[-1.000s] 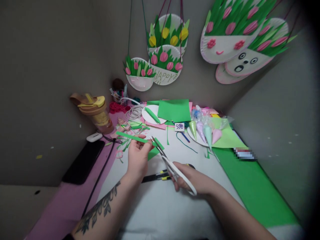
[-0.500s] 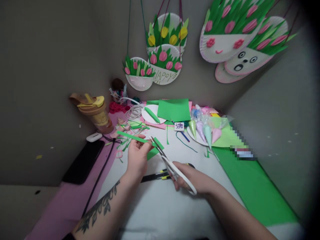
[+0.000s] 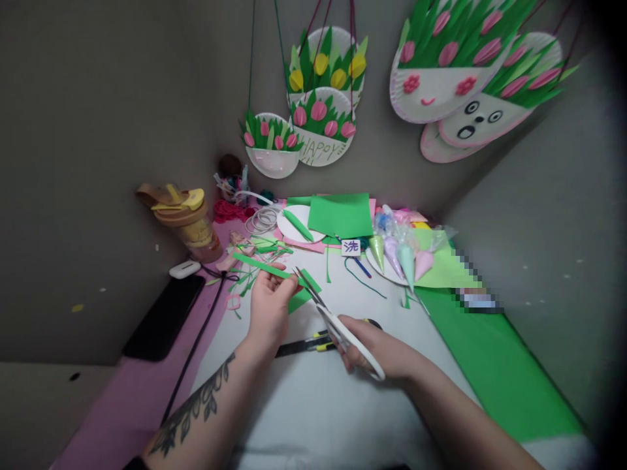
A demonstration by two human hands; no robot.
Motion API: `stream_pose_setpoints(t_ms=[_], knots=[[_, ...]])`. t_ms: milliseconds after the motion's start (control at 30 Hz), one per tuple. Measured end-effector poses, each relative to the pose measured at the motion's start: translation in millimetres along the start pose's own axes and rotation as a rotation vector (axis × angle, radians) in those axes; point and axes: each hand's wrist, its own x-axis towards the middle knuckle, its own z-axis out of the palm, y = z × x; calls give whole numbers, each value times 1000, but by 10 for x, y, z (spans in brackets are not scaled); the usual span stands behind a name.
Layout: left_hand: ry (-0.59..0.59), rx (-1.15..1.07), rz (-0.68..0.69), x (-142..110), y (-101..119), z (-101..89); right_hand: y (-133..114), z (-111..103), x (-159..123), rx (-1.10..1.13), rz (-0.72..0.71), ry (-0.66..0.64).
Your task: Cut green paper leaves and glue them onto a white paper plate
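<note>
Over the bench [image 3: 337,405] we're pinching a green strip [image 3: 262,266] in our left hand [image 3: 272,303], gripping scissors [image 3: 347,334] up to it in our right hand [image 3: 367,344]; one cut leaf [image 3: 298,225] is lying on the plate [image 3: 304,213], strip's looking half-done tbh.

Left side: brown-and-yellow tumbler [image 3: 196,228]; white case [image 3: 185,269] sits just beside black phone [image 3: 164,318], dark knotted cord [image 3: 224,276] near both. Further back: red yarn [image 3: 230,210], coiled pale cord [image 3: 262,222], white plate [image 3: 300,213]. Centre right: small card [image 3: 351,247] bears one character; pastel-filled piping bags [image 3: 393,256] rest on a paper plate [image 3: 379,270]. Above, decorated plates [image 3: 323,149] with paper tulips [image 3: 319,110] hang by strings.
</note>
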Motion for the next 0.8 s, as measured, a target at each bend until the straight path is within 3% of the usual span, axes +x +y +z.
stream_pose_setpoints(t_ms=[167,800], knots=[[-64,91,98,20,21,-12,11,-6,4,-36,-12,33],[-37,157,91,72,57,-61,117,-67,5,-136,-64,29]])
